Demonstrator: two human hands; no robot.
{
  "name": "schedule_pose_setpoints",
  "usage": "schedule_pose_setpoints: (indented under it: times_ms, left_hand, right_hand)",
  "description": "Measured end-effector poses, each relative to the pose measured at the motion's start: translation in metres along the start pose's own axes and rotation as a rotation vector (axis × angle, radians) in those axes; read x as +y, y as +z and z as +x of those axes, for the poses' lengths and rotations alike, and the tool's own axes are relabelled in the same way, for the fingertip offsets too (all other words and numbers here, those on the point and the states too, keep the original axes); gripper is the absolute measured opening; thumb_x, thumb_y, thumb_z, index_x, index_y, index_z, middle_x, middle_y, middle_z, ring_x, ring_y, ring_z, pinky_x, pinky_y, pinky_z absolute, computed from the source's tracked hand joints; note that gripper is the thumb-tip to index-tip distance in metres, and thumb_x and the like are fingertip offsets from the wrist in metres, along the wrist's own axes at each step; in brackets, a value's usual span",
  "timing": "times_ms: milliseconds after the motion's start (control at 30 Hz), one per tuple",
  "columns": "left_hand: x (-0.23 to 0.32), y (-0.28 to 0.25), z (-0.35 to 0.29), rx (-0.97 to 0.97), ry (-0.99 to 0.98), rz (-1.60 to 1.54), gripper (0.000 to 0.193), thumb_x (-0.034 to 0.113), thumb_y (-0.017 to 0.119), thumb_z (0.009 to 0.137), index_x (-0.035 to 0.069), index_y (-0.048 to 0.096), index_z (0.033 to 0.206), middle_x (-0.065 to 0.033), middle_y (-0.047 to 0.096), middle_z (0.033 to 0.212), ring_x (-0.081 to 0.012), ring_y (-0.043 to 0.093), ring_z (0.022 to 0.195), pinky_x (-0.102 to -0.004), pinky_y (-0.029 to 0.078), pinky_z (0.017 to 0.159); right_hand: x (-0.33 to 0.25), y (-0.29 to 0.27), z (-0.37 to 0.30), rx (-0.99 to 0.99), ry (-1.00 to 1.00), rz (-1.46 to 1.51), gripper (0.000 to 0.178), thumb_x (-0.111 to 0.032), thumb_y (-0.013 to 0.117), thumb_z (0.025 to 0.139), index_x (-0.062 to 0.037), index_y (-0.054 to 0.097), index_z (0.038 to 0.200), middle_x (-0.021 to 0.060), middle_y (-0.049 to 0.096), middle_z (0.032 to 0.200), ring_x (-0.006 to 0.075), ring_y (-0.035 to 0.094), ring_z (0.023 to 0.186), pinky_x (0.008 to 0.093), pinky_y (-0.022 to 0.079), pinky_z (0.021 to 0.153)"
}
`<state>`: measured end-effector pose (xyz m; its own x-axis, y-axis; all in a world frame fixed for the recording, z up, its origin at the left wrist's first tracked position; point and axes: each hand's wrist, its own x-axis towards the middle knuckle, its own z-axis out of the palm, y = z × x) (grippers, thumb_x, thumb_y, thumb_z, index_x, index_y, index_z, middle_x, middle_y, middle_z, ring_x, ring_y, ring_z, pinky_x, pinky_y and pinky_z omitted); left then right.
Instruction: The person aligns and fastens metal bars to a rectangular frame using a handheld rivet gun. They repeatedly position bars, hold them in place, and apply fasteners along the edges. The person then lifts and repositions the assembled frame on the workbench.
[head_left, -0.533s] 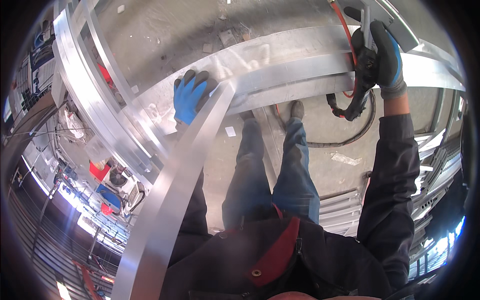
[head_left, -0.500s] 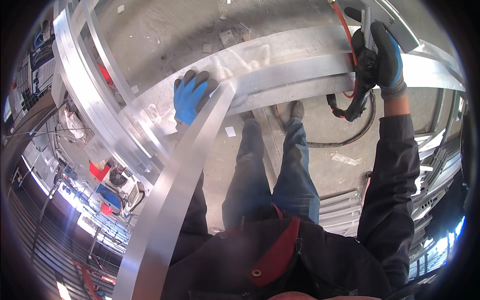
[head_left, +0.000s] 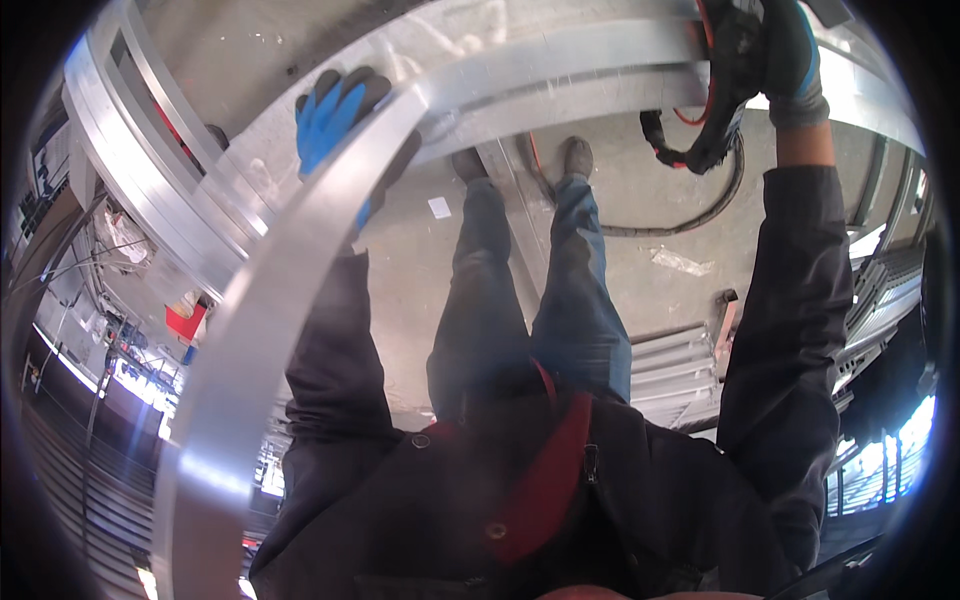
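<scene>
A long, flat silver metal bar (head_left: 300, 230) runs from the lower left up to a curved metal strip (head_left: 560, 60), meeting it near my left hand. My left hand (head_left: 335, 115), in a blue and grey glove, is closed around the bar near that end. Its fingers show on one side and a grey part of the glove on the other; the bar covers the middle. At the upper right, my gloved right hand (head_left: 795, 60) is wrapped around a black tool (head_left: 735, 50) with a dark cable. The tool's far end is cut off by the picture's edge.
Several metal profiles (head_left: 150, 180) stand at the left. The dark cable (head_left: 690, 225) loops over the concrete floor (head_left: 640, 300) beyond my feet. Pale metal lengths (head_left: 670, 370) lie stacked to the right of my legs, near a rusty upright piece (head_left: 725, 320).
The whole view has shifted, so the scene sits higher in the picture. My left hand and the bar have moved left. My right hand still grips the black tool.
</scene>
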<state>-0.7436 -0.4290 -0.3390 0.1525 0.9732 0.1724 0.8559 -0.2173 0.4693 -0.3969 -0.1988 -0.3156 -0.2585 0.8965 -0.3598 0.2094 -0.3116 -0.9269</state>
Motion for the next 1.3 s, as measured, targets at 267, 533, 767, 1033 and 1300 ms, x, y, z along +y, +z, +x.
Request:
schedule_pose_setpoints:
  times_ms: [267,533,767,1033,1300]
  left_hand:
    - [0.007,-0.004,0.006,-0.143,-0.152,-0.036,0.028,0.02,0.079,0.073,0.011,0.073,0.099,-0.0071,0.067,0.108,-0.0363,0.058,0.11,-0.0478,0.044,0.09]
    - [0.009,0.001,0.005,-0.105,-0.181,-0.042,0.021,0.024,0.077,0.078,0.011,0.071,0.094,-0.0087,0.069,0.1,-0.0369,0.061,0.103,-0.0484,0.046,0.088]
    - [0.012,0.001,0.006,-0.111,-0.175,0.048,0.019,0.027,0.076,0.081,0.012,0.07,0.09,-0.0052,0.066,0.088,-0.034,0.061,0.098,-0.047,0.045,0.089]
    - [0.008,0.004,0.006,-0.046,-0.109,0.007,0.015,0.026,0.076,0.082,0.014,0.071,0.09,-0.0026,0.066,0.09,-0.0326,0.059,0.098,-0.0471,0.044,0.089]
    - [0.006,0.003,0.003,-0.116,-0.152,0.072,0.018,0.026,0.079,0.081,0.015,0.073,0.094,-0.0022,0.069,0.098,-0.0336,0.059,0.103,-0.0462,0.043,0.089]
  right_hand:
    - [-0.013,0.02,-0.008,0.01,-0.015,0.087,0.055,-0.044,0.053,0.106,0.0024,0.064,0.132,0.0014,0.066,0.074,0.0092,0.06,0.056,0.0213,0.049,0.05]
    - [0.004,0.01,0.001,-0.078,-0.109,0.087,0.057,-0.048,0.051,0.106,0.0014,0.063,0.132,0.001,0.065,0.074,0.009,0.058,0.056,0.0213,0.048,0.05]
    - [0.005,0.008,0.01,-0.148,0.013,0.319,0.055,-0.047,0.052,0.105,0.0012,0.064,0.131,0.0026,0.066,0.075,0.0097,0.059,0.056,0.0214,0.048,0.05]
    - [0.002,0.01,0.006,-0.055,-0.001,0.189,0.053,-0.044,0.055,0.105,0.0016,0.063,0.132,0.0032,0.067,0.075,0.0108,0.061,0.055,0.0216,0.05,0.048]
    - [-0.005,0.014,0.0,-0.006,-0.032,0.088,0.052,-0.042,0.054,0.106,0.0022,0.064,0.131,0.0031,0.068,0.075,0.0105,0.062,0.055,0.0217,0.051,0.048]
